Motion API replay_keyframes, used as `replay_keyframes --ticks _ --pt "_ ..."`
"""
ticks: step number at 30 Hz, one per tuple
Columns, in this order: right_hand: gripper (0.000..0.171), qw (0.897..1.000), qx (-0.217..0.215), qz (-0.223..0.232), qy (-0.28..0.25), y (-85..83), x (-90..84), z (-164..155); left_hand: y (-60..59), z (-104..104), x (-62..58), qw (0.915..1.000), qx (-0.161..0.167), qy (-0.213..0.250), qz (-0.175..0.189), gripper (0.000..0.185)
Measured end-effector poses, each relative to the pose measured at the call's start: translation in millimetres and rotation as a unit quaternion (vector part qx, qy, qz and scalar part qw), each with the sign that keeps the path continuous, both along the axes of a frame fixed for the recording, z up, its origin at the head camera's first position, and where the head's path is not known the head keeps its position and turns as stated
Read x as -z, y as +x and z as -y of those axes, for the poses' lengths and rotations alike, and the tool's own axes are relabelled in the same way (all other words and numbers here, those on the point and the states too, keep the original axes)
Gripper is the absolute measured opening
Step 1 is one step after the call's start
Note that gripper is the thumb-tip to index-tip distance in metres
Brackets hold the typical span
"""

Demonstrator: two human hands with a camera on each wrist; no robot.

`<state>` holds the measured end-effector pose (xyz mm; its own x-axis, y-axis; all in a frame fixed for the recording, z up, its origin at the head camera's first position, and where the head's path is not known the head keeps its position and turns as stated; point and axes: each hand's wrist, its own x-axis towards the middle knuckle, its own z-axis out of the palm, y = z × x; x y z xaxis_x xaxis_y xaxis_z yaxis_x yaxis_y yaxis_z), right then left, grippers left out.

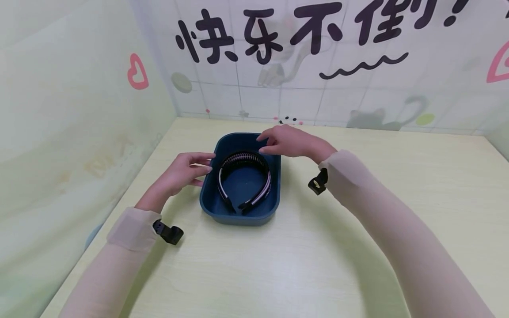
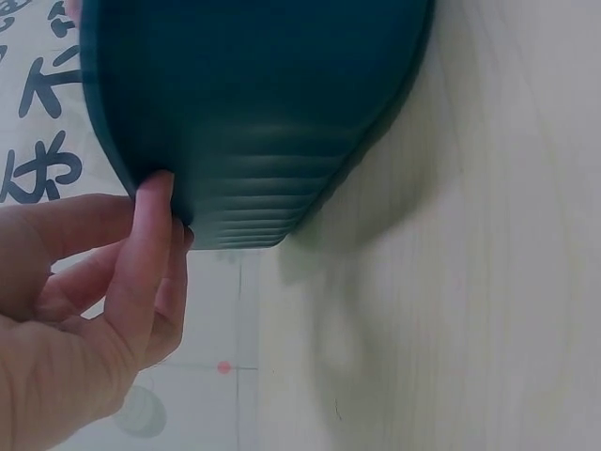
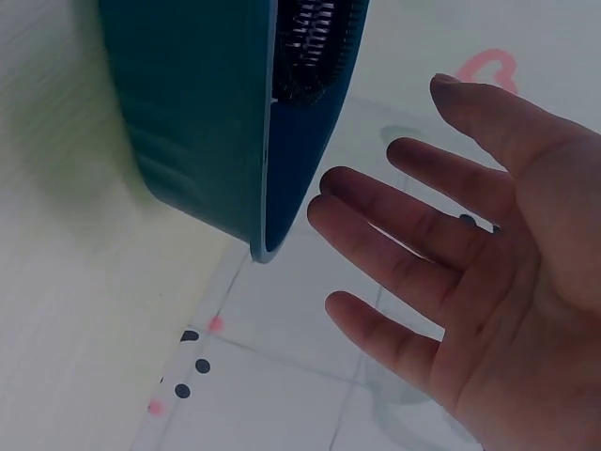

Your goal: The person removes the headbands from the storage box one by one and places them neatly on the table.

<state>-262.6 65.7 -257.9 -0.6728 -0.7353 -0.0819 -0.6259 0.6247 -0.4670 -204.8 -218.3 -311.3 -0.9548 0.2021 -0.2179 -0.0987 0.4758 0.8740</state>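
Tub (image 1: 244, 185) holds headbands (image 1: 243, 158) beneath “快乐不倒!” (image 1: 315, 35), left hand (image 1: 182, 173) relaxed, touching it, right hand (image 1: 289, 142) spread, empty.

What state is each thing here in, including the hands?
Tub: upright on the table, open-topped, with headbands inside.
Headbands: bunched together, lying in the tub, ends toward its near side.
Left hand: touching the tub's side; whether it grips is unclear.
Right hand: fingers spread, apart from the tub, holding nothing.
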Motion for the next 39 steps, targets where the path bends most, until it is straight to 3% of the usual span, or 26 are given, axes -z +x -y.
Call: replay_keyframes --ticks 20,31,39 --pt "0.042 0.998 -0.028 -0.005 0.054 -25.7 -12.5 42 3.7 -2 -6.4 0.9999 0.004 0.004 0.008 0.044" --pt "0.042 0.994 -0.059 -0.008 0.087 -27.4 -11.4 60 1.8 -2 -4.6 1.0000 0.007 0.004 0.003 0.044" --pt "0.040 0.992 -0.056 -0.011 0.110 -27.9 -7.5 66 1.4 -1 -4.0 1.0000 0.005 0.003 0.000 0.044"
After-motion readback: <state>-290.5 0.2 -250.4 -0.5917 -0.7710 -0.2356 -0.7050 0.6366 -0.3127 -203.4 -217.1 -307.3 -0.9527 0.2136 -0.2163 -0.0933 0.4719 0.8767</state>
